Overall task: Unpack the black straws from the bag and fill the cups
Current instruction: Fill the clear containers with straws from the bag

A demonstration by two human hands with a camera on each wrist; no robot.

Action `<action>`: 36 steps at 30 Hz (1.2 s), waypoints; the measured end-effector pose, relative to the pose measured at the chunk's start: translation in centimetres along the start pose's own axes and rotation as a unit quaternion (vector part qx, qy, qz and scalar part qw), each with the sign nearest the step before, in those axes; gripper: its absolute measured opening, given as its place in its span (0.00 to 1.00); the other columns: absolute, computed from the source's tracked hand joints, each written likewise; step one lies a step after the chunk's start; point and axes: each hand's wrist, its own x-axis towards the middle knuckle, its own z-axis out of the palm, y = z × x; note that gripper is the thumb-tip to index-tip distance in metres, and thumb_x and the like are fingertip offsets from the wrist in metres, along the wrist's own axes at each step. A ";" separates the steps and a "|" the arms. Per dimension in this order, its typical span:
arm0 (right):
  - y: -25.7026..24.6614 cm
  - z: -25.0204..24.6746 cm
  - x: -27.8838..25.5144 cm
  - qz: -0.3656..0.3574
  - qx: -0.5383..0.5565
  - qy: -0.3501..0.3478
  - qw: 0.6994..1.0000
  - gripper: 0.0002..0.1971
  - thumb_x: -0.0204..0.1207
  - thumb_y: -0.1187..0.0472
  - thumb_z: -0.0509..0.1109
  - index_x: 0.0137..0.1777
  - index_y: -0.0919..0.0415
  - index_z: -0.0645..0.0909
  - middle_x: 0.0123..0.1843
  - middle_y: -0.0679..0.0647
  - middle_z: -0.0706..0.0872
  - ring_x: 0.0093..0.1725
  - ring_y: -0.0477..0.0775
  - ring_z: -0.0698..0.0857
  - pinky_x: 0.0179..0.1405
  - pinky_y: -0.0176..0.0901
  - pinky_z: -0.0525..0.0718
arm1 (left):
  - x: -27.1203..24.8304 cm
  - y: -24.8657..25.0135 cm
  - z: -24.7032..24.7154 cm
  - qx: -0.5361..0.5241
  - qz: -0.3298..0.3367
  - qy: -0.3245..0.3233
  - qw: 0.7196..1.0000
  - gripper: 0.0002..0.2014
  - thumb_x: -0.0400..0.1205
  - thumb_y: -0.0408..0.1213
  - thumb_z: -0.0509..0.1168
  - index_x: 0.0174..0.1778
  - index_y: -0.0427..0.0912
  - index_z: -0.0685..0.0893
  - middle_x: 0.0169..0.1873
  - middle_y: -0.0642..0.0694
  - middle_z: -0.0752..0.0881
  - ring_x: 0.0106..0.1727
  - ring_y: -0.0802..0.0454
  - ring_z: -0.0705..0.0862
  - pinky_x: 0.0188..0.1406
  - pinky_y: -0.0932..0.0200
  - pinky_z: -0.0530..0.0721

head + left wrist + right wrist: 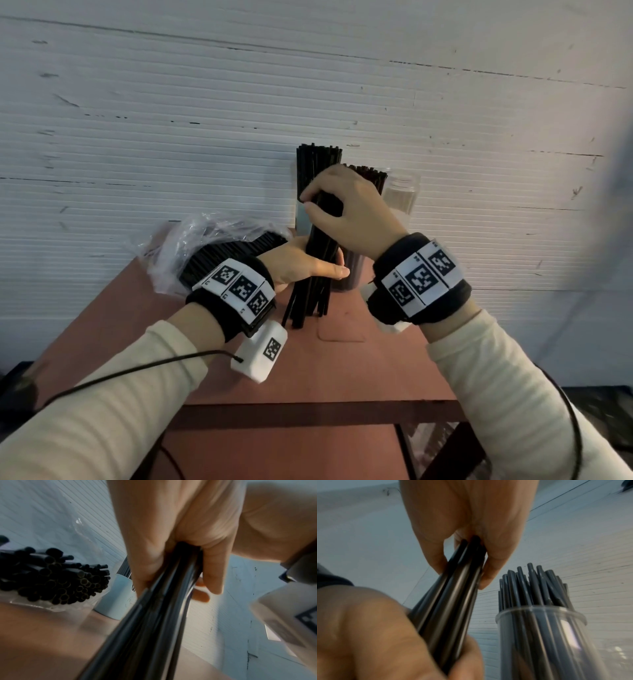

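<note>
A bundle of black straws stands upright on the reddish table, its lower ends fanned out on the top. My left hand grips the bundle low down, thumb in front. My right hand pinches it near the top. The wrist views show both grips close up: the left hand round the straws, the right hand round the same bundle. Behind stand two clear cups packed with straws and one empty clear cup. The clear bag lies at the left, still holding straws.
A white ribbed wall rises directly behind the cups. The table's front edge runs close to my forearms. A cable trails from my left wrist device. Bare tabletop lies in front of the bundle.
</note>
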 end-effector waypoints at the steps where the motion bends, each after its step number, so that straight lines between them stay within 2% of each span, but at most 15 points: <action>1: 0.2 0.1 -0.1 0.003 -0.007 -0.008 1.000 0.05 0.75 0.63 0.70 0.47 0.61 0.87 0.50 0.52 0.85 0.51 0.48 0.82 0.59 0.39 0.77 | 0.1 -0.2 0.0 0.007 -0.017 -0.020 1.000 0.04 0.77 0.31 0.74 0.43 0.39 0.85 0.42 0.43 0.85 0.50 0.51 0.84 0.65 0.54 0.79; 4: 0.5 0.1 -0.4 0.020 -0.002 -0.005 1.000 0.04 0.74 0.64 0.70 0.43 0.60 0.87 0.46 0.51 0.86 0.48 0.47 0.83 0.52 0.28 0.77 | 0.1 -0.6 0.1 0.014 -0.061 -0.065 0.996 0.05 0.78 0.36 0.73 0.45 0.40 0.85 0.42 0.48 0.86 0.51 0.54 0.84 0.66 0.57 0.78; 7: 0.2 -0.2 -0.4 0.022 0.014 -0.003 1.000 0.06 0.74 0.62 0.72 0.49 0.60 0.87 0.50 0.51 0.85 0.50 0.46 0.83 0.54 0.29 0.77 | 0.0 -0.4 0.3 0.054 -0.068 -0.053 0.995 0.15 0.81 0.48 0.68 0.37 0.40 0.85 0.40 0.47 0.88 0.52 0.52 0.86 0.61 0.60 0.79; 11: -0.5 -2.2 -0.6 0.044 0.033 0.065 0.996 0.31 0.71 0.46 0.77 0.71 0.57 0.74 0.67 0.51 0.76 0.63 0.45 0.78 0.62 0.29 0.75 | -0.7 1.2 -0.1 0.025 -0.036 -0.016 0.999 0.18 0.83 0.50 0.65 0.32 0.42 0.81 0.32 0.47 0.86 0.51 0.45 0.88 0.66 0.48 0.80; 14: -1.0 -4.2 -1.2 0.086 0.074 0.087 0.990 0.39 0.65 0.37 0.77 0.73 0.50 0.69 0.67 0.47 0.75 0.65 0.42 0.76 0.59 0.30 0.76 | -1.8 3.0 -0.6 -0.003 0.035 -0.029 0.999 0.17 0.82 0.48 0.65 0.29 0.45 0.79 0.28 0.49 0.82 0.42 0.49 0.86 0.62 0.47 0.82; 16: -1.5 -4.9 -1.6 0.090 0.099 0.022 0.991 0.34 0.62 0.34 0.76 0.66 0.47 0.75 0.59 0.45 0.79 0.57 0.38 0.77 0.52 0.29 0.74 | -2.5 3.9 -0.6 0.007 0.067 -0.078 0.995 0.16 0.83 0.43 0.65 0.28 0.48 0.80 0.28 0.49 0.82 0.39 0.51 0.84 0.54 0.53 0.84; 19: -1.7 -4.4 -2.2 0.091 0.176 -0.144 0.969 0.25 0.67 0.51 0.82 0.61 0.59 0.82 0.46 0.38 0.84 0.46 0.31 0.82 0.45 0.24 0.77 | -2.8 4.3 -0.1 0.058 0.079 -0.149 0.984 0.17 0.85 0.33 0.63 0.28 0.46 0.83 0.28 0.50 0.83 0.39 0.52 0.85 0.47 0.61 0.83; 21: -1.3 -3.5 -2.5 0.103 0.175 -0.187 0.961 0.19 0.69 0.55 0.81 0.57 0.61 0.85 0.44 0.45 0.88 0.46 0.40 0.87 0.44 0.32 0.83 | -2.5 3.9 0.3 0.091 0.083 -0.161 0.979 0.12 0.84 0.33 0.65 0.35 0.34 0.85 0.29 0.50 0.84 0.40 0.53 0.85 0.49 0.59 0.83; 23: -0.9 -3.2 -2.5 0.094 0.172 -0.164 0.967 0.16 0.71 0.58 0.79 0.48 0.71 0.85 0.42 0.64 0.88 0.43 0.59 0.87 0.43 0.51 0.85 | -2.0 3.2 0.7 0.066 0.099 -0.132 0.984 0.16 0.82 0.35 0.69 0.42 0.21 0.82 0.30 0.45 0.83 0.38 0.49 0.84 0.48 0.54 0.83; 24: -0.9 -3.3 -2.4 0.096 0.174 -0.147 0.969 0.15 0.71 0.60 0.78 0.44 0.75 0.83 0.40 0.68 0.86 0.41 0.63 0.86 0.41 0.54 0.84 | -1.7 3.0 0.8 0.049 0.103 -0.110 0.987 0.18 0.80 0.37 0.70 0.43 0.20 0.82 0.31 0.42 0.84 0.39 0.48 0.84 0.48 0.50 0.84; 27: -0.5 -4.6 -1.2 0.085 0.197 -0.075 0.974 0.07 0.73 0.69 0.76 0.40 0.74 0.83 0.37 0.64 0.87 0.37 0.56 0.86 0.37 0.47 0.85 | -0.8 3.0 0.9 0.001 0.102 -0.028 0.994 0.25 0.70 0.50 0.77 0.53 0.32 0.84 0.43 0.41 0.89 0.47 0.47 0.88 0.58 0.42 0.86; 29: 0.3 -6.0 0.1 0.094 0.226 -0.007 0.970 0.05 0.73 0.71 0.75 0.38 0.70 0.83 0.31 0.53 0.85 0.32 0.44 0.84 0.31 0.34 0.81 | -0.1 3.1 0.7 -0.009 0.114 0.075 0.991 0.35 0.61 0.57 0.79 0.62 0.51 0.78 0.54 0.48 0.88 0.57 0.53 0.87 0.62 0.47 0.84; 31: 1.2 -7.5 1.5 0.117 0.248 0.073 0.959 0.05 0.72 0.69 0.76 0.39 0.67 0.82 0.29 0.47 0.83 0.27 0.40 0.81 0.27 0.28 0.76 | 0.8 3.1 0.5 0.004 0.149 0.183 0.972 0.43 0.53 0.60 0.79 0.62 0.57 0.68 0.57 0.53 0.80 0.61 0.57 0.81 0.61 0.59 0.80; 34: 2.5 -9.3 3.3 0.140 0.249 0.147 0.947 0.07 0.70 0.63 0.75 0.41 0.66 0.82 0.32 0.55 0.81 0.31 0.51 0.81 0.27 0.37 0.75 | 2.6 2.8 -0.1 0.020 0.131 0.223 0.966 0.56 0.50 0.57 0.83 0.67 0.58 0.54 0.62 0.50 0.68 0.66 0.56 0.72 0.60 0.68 0.72; 36: 3.4 -9.9 4.3 0.144 0.246 0.159 0.945 0.11 0.69 0.61 0.75 0.43 0.70 0.82 0.35 0.60 0.80 0.34 0.57 0.80 0.28 0.43 0.74 | 4.1 2.3 -1.0 0.012 0.080 0.184 0.979 0.63 0.52 0.52 0.86 0.74 0.58 0.48 0.70 0.48 0.64 0.71 0.54 0.67 0.69 0.60 0.72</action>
